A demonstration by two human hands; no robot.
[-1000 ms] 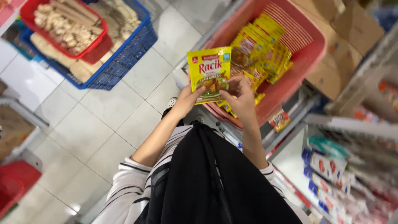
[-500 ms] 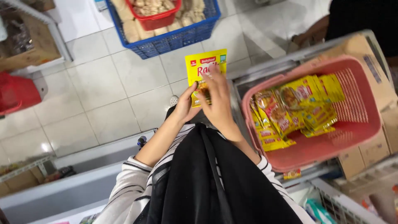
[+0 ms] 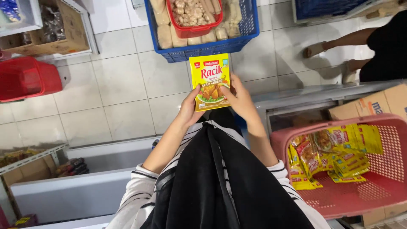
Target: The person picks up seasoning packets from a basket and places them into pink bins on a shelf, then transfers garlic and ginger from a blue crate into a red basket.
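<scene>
You hold 1 yellow seasoning sachet (image 3: 210, 82) upright at the centre of the frame, above the white tiled floor (image 3: 123, 80). Your left hand (image 3: 190, 109) grips its lower left edge with fingers closed on it; your right hand (image 3: 239, 98) clamps its right edge, fingers curled over the front. Just above the sachet sits a blue basket (image 3: 243, 32) holding a red basket (image 3: 194, 29). At lower right, a pink basket (image 3: 381, 186) holds more yellow sachets (image 3: 335, 154). Another person's sandalled foot (image 3: 316, 48) shows at upper right.
</scene>
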